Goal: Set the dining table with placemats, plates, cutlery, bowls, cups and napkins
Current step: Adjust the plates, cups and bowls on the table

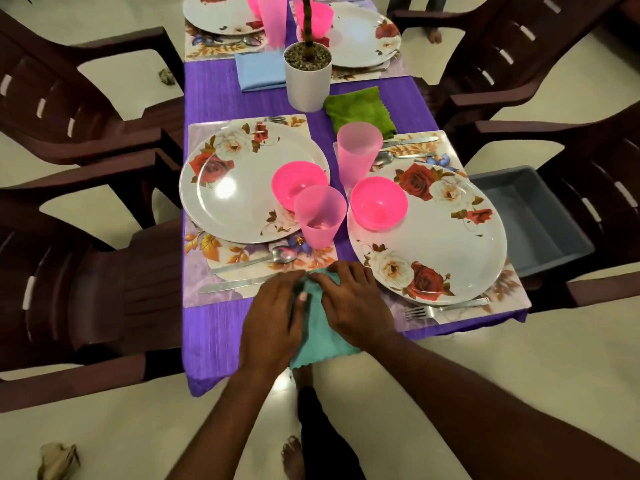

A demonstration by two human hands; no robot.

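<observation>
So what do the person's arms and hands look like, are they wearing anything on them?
Nothing shows on them. Both forearms are bare up to the frame's edge, with no sleeves in view. The left hand and right hand wear no gloves, and no rings, watch or bracelets are visible. One short, pale, unpainted thumbnail shows on the left hand.

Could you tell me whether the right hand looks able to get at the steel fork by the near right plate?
Probably yes: the steel fork lies uncovered beside the right hand, though that hand presses the teal cloth napkin.
</observation>
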